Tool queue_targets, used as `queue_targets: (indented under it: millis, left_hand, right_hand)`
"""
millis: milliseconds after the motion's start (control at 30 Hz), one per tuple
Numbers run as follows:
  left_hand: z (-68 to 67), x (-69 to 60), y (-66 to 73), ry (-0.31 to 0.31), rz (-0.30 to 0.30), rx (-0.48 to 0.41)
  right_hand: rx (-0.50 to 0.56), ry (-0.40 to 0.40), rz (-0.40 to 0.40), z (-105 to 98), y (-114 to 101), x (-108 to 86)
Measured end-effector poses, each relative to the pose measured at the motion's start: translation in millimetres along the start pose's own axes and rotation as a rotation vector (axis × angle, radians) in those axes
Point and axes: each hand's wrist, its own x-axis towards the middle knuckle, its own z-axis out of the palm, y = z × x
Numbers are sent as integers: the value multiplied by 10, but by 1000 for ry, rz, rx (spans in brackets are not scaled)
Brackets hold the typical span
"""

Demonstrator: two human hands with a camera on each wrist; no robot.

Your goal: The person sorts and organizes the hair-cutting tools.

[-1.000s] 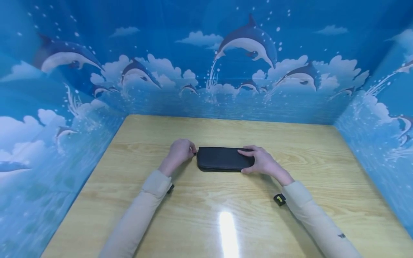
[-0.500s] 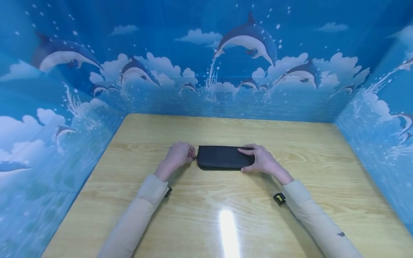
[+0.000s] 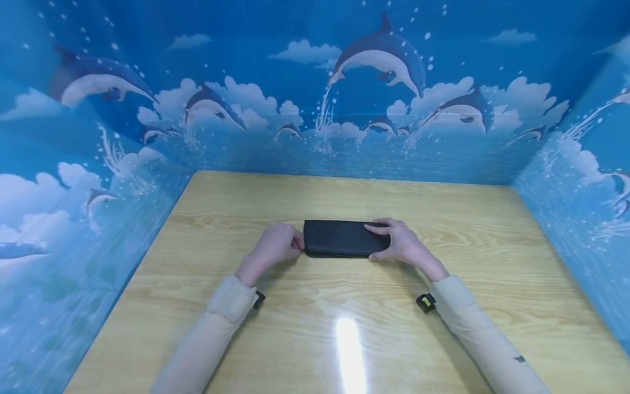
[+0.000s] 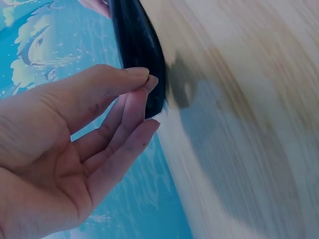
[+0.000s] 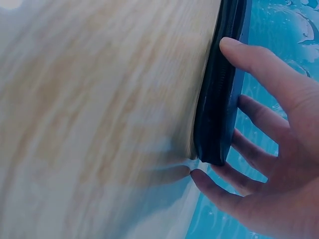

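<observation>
A long black zip wallet [image 3: 339, 238] lies flat on the wooden table. At its left end, near the front corner, my left hand [image 3: 278, 243] pinches the zipper pull between thumb and forefinger. The pull itself is hidden by the fingertips in the left wrist view, where the left hand [image 4: 75, 139] covers part of the wallet's [image 4: 142, 45] end. My right hand [image 3: 403, 243] holds the right end. In the right wrist view, the thumb of the right hand [image 5: 279, 134] presses the front edge beside the zipper teeth [image 5: 224, 64], with the fingers spread around the far side and end.
The light wood-grain table [image 3: 394, 328] carries a bright glare strip near the front. Blue dolphin-print sheeting [image 3: 305, 142] stands along the back and both sides. A small black device [image 3: 426, 302] is worn at the right wrist.
My left hand has travelled toward me along the wallet's left end, from near the back corner to the front corner. The right hand keeps its hold, and the wallet stays in place.
</observation>
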Motion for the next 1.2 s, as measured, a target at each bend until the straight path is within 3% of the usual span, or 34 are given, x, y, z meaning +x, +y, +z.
queue_targets:
  millis: [333,600,900,1200]
  left_hand:
    - [9,-26,193,-61,-12,-70]
    - [96,32,266,-51,5,-84]
    - [179,117,390,-76,-31,-130]
    - [245,173,479,-42,7,-120]
  right_hand:
    - [26,-1,-14,-19,-5,-4]
    - [45,-8,-12,-20,9,-10]
    - [34,-2,-18,-9,12,-8]
    - [37,2,-16,10,40,4]
